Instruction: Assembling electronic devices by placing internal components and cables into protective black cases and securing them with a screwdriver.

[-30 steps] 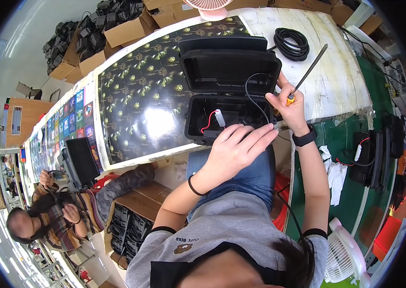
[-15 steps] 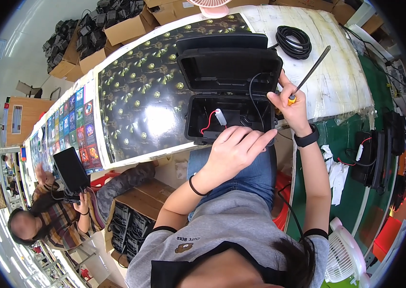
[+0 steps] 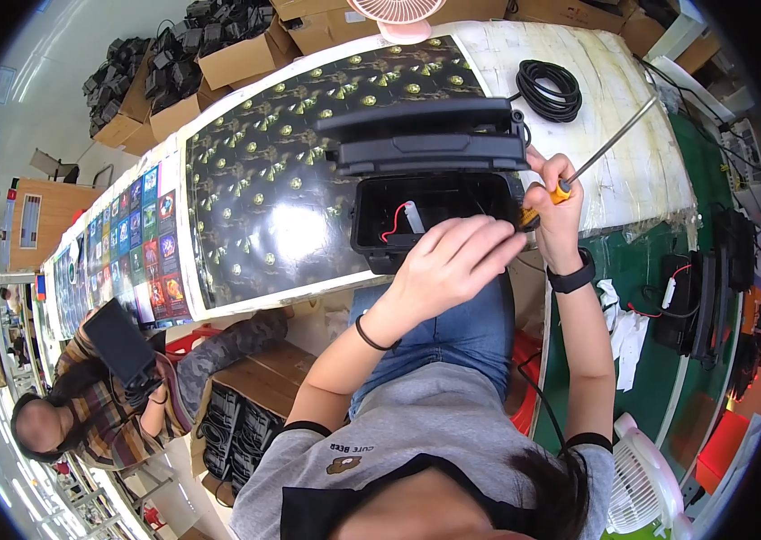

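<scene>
A black plastic box (image 3: 364,216) sits at the table's near edge in front of me, its hinged lid (image 3: 434,153) raised and seen nearly edge-on. Inside lie a red wire (image 3: 390,227) and a small white connector (image 3: 413,217). My right hand (image 3: 558,211), at the box's right side, is closed round the yellow handle of a screwdriver (image 3: 613,141); the shaft points up and right, away from the box. Over the box's near right corner lies my left hand (image 3: 462,263), fingers stretched out; its thumb is hidden, and nothing shows in it.
A coiled black cable (image 3: 549,91) lies on the table beyond the box. A pink fan (image 3: 403,18) stands at the far edge, a white fan (image 3: 642,481) at lower right. Another black box (image 3: 676,301) sits on the green surface to the right. At left, a co-worker (image 3: 119,405) holds a black device.
The lid has tipped so its inside no longer shows. My right hand has turned, and the screwdriver's tip has shifted right. The left hand has moved slightly right. The co-worker's raised hand has lowered.
</scene>
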Motion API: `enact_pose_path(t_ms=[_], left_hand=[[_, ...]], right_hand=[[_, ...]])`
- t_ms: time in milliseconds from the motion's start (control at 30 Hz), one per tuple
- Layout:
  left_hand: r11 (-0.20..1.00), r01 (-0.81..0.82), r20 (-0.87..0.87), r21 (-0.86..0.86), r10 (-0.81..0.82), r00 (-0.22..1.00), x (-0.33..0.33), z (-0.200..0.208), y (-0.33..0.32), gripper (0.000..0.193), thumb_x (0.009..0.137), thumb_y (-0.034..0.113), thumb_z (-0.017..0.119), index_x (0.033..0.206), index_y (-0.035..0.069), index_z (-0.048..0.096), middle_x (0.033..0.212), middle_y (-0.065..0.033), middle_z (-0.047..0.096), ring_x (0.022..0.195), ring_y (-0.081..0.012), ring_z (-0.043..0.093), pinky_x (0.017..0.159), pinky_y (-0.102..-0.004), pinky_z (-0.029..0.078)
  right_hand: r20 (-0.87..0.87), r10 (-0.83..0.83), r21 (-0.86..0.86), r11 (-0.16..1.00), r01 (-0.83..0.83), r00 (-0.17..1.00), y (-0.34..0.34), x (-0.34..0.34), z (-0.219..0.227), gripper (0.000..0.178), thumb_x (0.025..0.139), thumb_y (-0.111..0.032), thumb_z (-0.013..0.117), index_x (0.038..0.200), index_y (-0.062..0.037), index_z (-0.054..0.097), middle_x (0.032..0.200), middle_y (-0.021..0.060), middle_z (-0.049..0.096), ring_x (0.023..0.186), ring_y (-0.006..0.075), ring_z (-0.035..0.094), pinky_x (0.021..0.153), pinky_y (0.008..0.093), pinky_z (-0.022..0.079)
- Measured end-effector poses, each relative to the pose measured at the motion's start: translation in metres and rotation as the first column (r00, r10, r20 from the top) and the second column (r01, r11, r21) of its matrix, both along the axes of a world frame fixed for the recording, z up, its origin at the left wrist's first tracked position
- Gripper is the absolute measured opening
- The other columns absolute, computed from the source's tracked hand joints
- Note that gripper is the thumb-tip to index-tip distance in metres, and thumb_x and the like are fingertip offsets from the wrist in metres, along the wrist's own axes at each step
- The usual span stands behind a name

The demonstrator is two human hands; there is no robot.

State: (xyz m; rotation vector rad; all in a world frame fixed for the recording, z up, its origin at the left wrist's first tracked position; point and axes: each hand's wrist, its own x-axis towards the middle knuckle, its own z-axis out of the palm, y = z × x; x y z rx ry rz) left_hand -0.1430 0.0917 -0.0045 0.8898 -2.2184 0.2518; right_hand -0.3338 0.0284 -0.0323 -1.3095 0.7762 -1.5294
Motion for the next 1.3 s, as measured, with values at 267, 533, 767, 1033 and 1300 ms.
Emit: enact_pose_path(t_ms=[267,533,767,1033,1300], left_hand=[[0.942,0.259,-0.114,-0.216,-0.287,0.951,0.013,-0.023,-0.011,0.025,0.068,0.012,0.077,0.093,0.018,0.073,0.092,0.0066,0.065,0.08,-0.0101,0.057,0.073,-0.0259,0.046],[0.962,0.128,-0.034,-0.241,-0.141,0.989,0.019,-0.006,0.002,0.022,0.07,0.009,0.076,0.09,0.018,0.073,0.09,0.0045,0.068,0.08,-0.0154,0.061,0.074,-0.0253,0.045],[0.886,-0.41,-0.539,0.219,0.46,0.706,0.058,-0.027,0.012,0.04,0.069,0.014,0.086,0.1,0.01,0.062,0.119,-0.0107,0.054,0.114,-0.0299,0.05,0.094,-0.0388,0.041],[0.832,-0.3,-0.455,0.467,0.516,0.726,0.083,-0.014,0.003,0.035,0.071,0.01,0.083,0.099,0.007,0.062,0.132,-0.0132,0.049,0.123,-0.0311,0.045,0.103,-0.0432,0.038],[0.882,-0.05,-0.386,0.469,0.255,0.886,0.098,0.011,-0.004,0.067,0.062,0.017,0.089,0.123,0.008,0.062,0.14,-0.0107,0.05,0.131,-0.0332,0.046,0.106,-0.0428,0.041]], right_hand=[[0.061,-0.08,0.208,0.976,0.066,0.995,0.012,0.005,0.02,0.035,0.085,-0.033,0.076,0.087,-0.0131,0.048,0.092,0.0048,0.059,0.09,0.0085,0.054,0.063,0.0192,0.046],[-0.329,-0.074,0.034,0.995,0.091,0.941,0.006,0.008,0.021,0.043,0.073,-0.009,0.083,0.079,-0.012,0.041,0.083,-0.0022,0.044,0.076,0.0074,0.04,0.068,0.0217,0.036],[-0.406,-0.025,0.049,0.998,0.049,0.913,0.0,0.0,0.015,0.044,0.073,-0.013,0.084,0.077,-0.0119,0.041,0.083,-0.0018,0.043,0.076,0.0085,0.04,0.069,0.022,0.037],[-0.371,-0.019,0.095,0.994,0.058,0.928,0.0,0.002,0.016,0.043,0.074,-0.013,0.083,0.076,-0.0121,0.04,0.08,-0.003,0.041,0.075,0.0084,0.039,0.069,0.0216,0.037],[-0.359,-0.046,0.07,0.995,0.076,0.932,-0.002,0.001,0.015,0.042,0.076,-0.011,0.083,0.076,-0.0118,0.041,0.08,-0.0026,0.044,0.074,0.007,0.04,0.067,0.0206,0.037]])
